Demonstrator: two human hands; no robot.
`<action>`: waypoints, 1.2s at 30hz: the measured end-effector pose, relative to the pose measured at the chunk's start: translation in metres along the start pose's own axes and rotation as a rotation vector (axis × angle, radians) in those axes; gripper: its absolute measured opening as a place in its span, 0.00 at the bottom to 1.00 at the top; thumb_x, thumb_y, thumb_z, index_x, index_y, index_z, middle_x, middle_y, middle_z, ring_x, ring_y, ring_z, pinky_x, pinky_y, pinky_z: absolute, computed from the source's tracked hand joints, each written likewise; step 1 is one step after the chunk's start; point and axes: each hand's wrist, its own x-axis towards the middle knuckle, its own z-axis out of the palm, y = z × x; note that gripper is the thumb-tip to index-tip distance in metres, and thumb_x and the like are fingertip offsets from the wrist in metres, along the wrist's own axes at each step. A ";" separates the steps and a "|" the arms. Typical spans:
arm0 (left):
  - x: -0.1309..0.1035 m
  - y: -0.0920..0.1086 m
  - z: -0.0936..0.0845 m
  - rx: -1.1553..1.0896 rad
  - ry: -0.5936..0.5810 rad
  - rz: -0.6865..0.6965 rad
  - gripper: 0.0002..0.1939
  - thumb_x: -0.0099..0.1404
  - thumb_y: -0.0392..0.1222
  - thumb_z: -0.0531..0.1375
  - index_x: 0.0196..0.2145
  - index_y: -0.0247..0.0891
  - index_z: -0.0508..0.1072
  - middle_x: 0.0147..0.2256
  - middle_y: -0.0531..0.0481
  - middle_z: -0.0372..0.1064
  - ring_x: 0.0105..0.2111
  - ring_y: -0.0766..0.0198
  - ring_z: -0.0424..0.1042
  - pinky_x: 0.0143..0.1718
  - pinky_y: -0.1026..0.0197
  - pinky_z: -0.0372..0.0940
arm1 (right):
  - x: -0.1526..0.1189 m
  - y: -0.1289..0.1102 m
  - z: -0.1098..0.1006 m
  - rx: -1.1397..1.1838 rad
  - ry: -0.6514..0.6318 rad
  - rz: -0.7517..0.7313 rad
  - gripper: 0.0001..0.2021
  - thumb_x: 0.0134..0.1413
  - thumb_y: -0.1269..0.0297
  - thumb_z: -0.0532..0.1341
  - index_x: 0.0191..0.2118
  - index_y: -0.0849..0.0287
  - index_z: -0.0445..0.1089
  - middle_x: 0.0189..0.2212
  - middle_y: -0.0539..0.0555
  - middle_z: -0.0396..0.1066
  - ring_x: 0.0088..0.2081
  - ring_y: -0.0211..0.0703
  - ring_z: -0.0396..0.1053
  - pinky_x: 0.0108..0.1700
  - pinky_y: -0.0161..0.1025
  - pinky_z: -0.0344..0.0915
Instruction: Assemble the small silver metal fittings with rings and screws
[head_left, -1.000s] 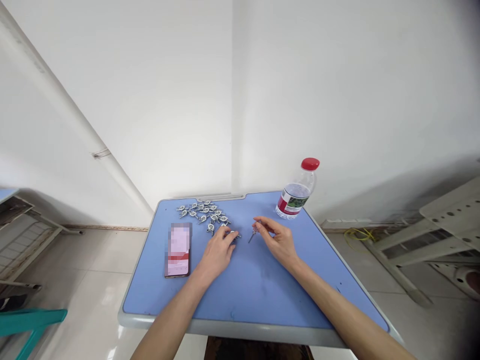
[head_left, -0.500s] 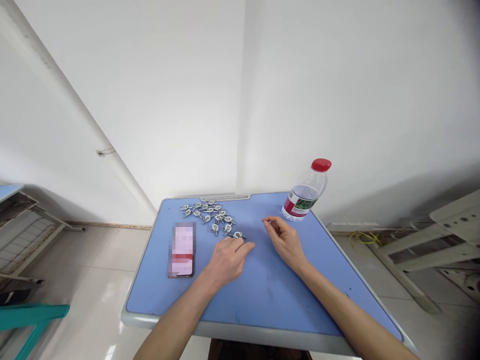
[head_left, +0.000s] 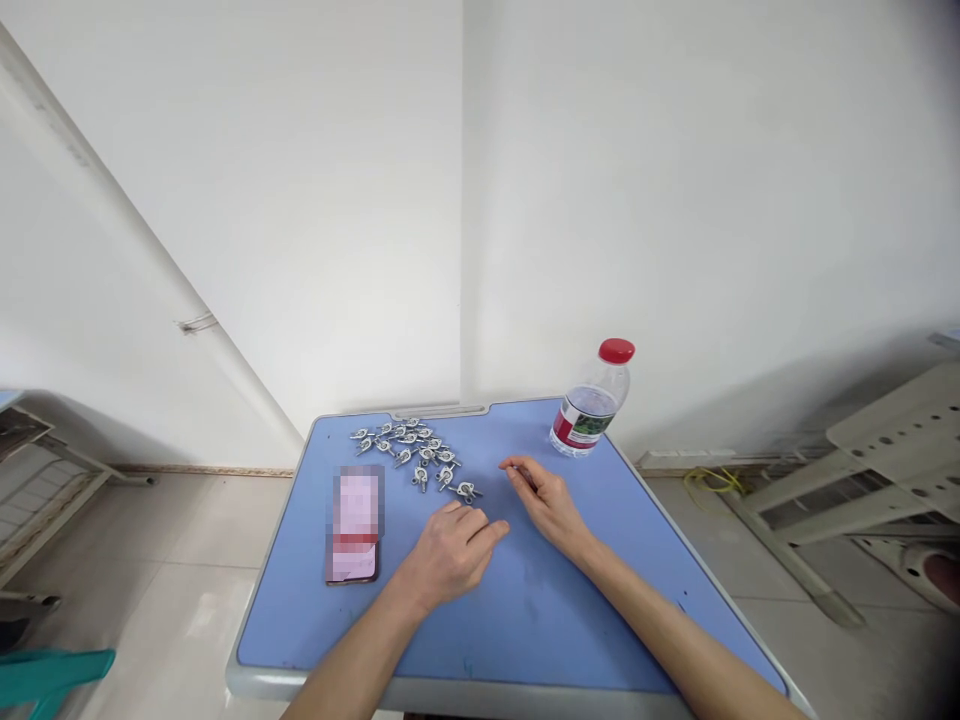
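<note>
My left hand [head_left: 459, 548] rests on the blue tabletop with its fingers curled under and the thumb side pointing right. What its fingers hold, if anything, is hidden. Facing it, my right hand [head_left: 546, 500] lies with fingers bent and the tips of thumb and index finger close together; anything between them is too small to make out. Just beyond my left hand is a small silver metal piece [head_left: 466, 490] with a round middle and thin bars sticking out. A loose cluster of several like it [head_left: 409, 438] spreads toward the table's far left corner.
A phone [head_left: 354, 555] with a blurred screen lies left of my left hand. Behind my right hand stands a clear bottle [head_left: 589, 410] with a red cap. The small blue table [head_left: 570, 620] stands against a white wall. A teal stool [head_left: 56, 672] shows at lower left.
The view has shifted slightly, so the table and everything on it sit lower and further left. My hands keep nearly the same pose, and the metal pieces lie as before.
</note>
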 end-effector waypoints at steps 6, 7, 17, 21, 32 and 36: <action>-0.001 0.005 0.003 0.000 -0.002 0.088 0.12 0.67 0.31 0.48 0.42 0.34 0.69 0.25 0.52 0.61 0.25 0.67 0.62 0.25 0.61 0.54 | -0.001 0.004 0.001 0.053 -0.042 0.058 0.14 0.58 0.54 0.53 0.40 0.58 0.69 0.14 0.42 0.50 0.16 0.34 0.50 0.18 0.32 0.50; -0.001 0.007 0.004 0.001 0.005 0.103 0.12 0.67 0.31 0.48 0.42 0.34 0.69 0.24 0.52 0.60 0.24 0.67 0.61 0.24 0.61 0.54 | 0.000 0.004 0.002 0.060 -0.058 0.071 0.15 0.57 0.54 0.54 0.41 0.59 0.70 0.13 0.42 0.49 0.15 0.34 0.50 0.17 0.32 0.50; 0.001 0.019 0.004 0.010 -0.007 0.215 0.09 0.64 0.31 0.51 0.37 0.35 0.70 0.22 0.53 0.60 0.22 0.67 0.60 0.24 0.61 0.53 | 0.095 -0.056 0.034 -0.359 -0.444 -0.464 0.25 0.54 0.81 0.48 0.55 0.58 0.65 0.43 0.57 0.72 0.41 0.44 0.70 0.43 0.40 0.67; -0.001 0.018 0.009 0.001 -0.092 0.228 0.08 0.63 0.32 0.52 0.37 0.35 0.70 0.22 0.53 0.62 0.23 0.67 0.63 0.24 0.61 0.54 | 0.132 -0.085 0.090 -0.552 -0.592 -0.637 0.34 0.46 0.88 0.50 0.59 0.58 0.61 0.56 0.59 0.61 0.54 0.49 0.62 0.53 0.45 0.62; -0.002 0.014 0.014 -0.092 -0.080 0.195 0.07 0.64 0.31 0.53 0.34 0.34 0.70 0.23 0.52 0.63 0.24 0.68 0.63 0.25 0.60 0.54 | 0.148 -0.080 0.157 -0.700 -0.950 -0.617 0.35 0.46 0.88 0.51 0.59 0.50 0.61 0.64 0.54 0.51 0.61 0.57 0.53 0.56 0.59 0.54; 0.000 0.014 0.011 -0.098 -0.129 0.193 0.09 0.64 0.31 0.51 0.32 0.35 0.70 0.24 0.51 0.64 0.25 0.68 0.63 0.26 0.61 0.54 | 0.142 -0.067 0.140 -0.660 -0.967 -0.633 0.36 0.47 0.87 0.50 0.60 0.50 0.60 0.64 0.53 0.50 0.62 0.54 0.52 0.57 0.55 0.56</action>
